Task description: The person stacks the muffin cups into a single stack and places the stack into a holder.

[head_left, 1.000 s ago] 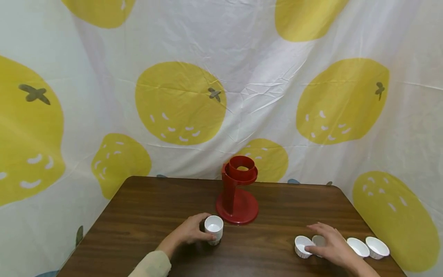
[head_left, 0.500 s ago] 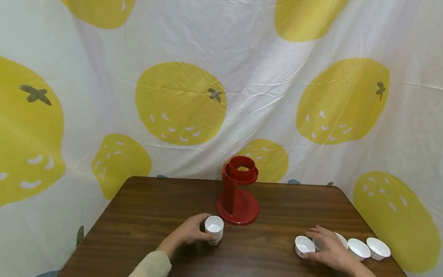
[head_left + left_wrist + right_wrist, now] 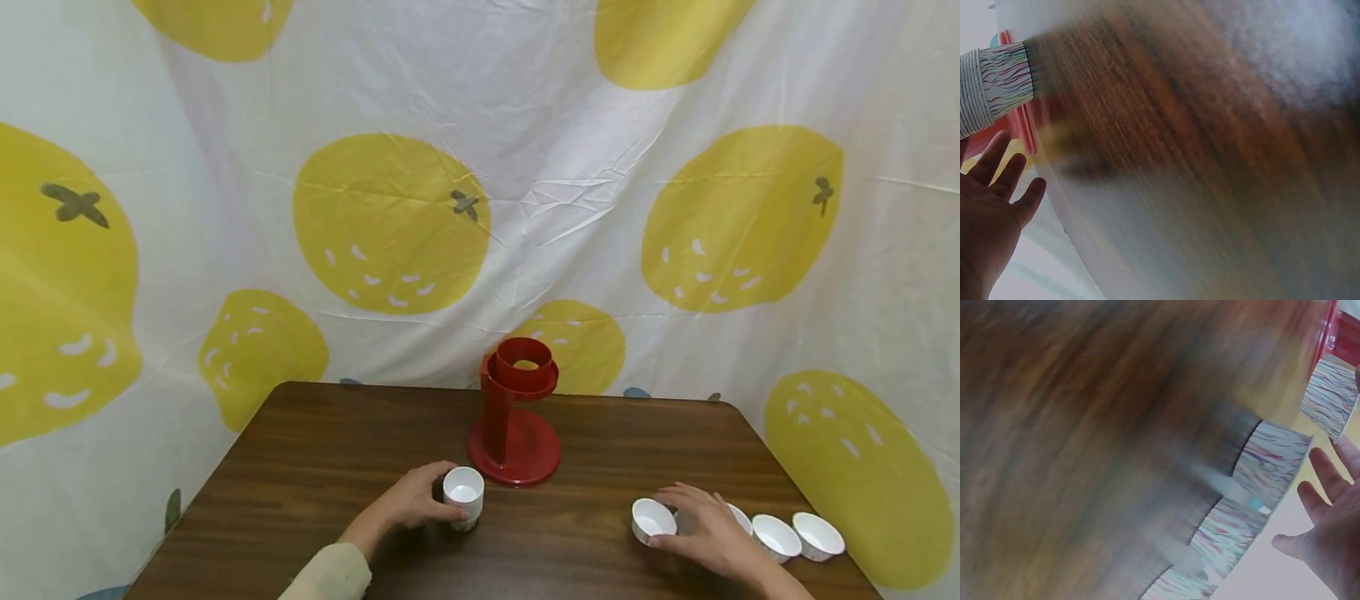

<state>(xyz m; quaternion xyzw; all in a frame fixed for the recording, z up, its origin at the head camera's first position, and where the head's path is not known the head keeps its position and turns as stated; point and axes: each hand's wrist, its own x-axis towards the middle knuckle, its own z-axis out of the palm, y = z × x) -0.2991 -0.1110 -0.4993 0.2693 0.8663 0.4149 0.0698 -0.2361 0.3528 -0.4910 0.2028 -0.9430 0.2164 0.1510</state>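
Note:
In the head view my left hand (image 3: pixel 412 500) holds a short stack of white paper cups (image 3: pixel 467 493) upright, thumb in front and fingers behind. The left wrist view shows the nested rims and wavy-striped side of this stack (image 3: pixel 1004 78). My right hand (image 3: pixel 708 529) pinches a single white paper cup (image 3: pixel 652 523) by its side, at the near end of a row. From the right wrist this pinched cup (image 3: pixel 1329 397) appears raised off the table and apart from the others, with some fingers extended below it.
Several matching cups stand in a row at the right, such as one cup (image 3: pixel 776 537) and the end cup (image 3: pixel 817 536); one is partly behind the right hand. A red stand with a ring holder (image 3: pixel 517 442) stands on the brown wooden table (image 3: pixel 360 417). A lemon-print cloth (image 3: pixel 525 233) hangs behind.
My right hand has closed around the leftmost cup and raised it slightly, up and left, away from the row. The left hand and its stack have stayed still.

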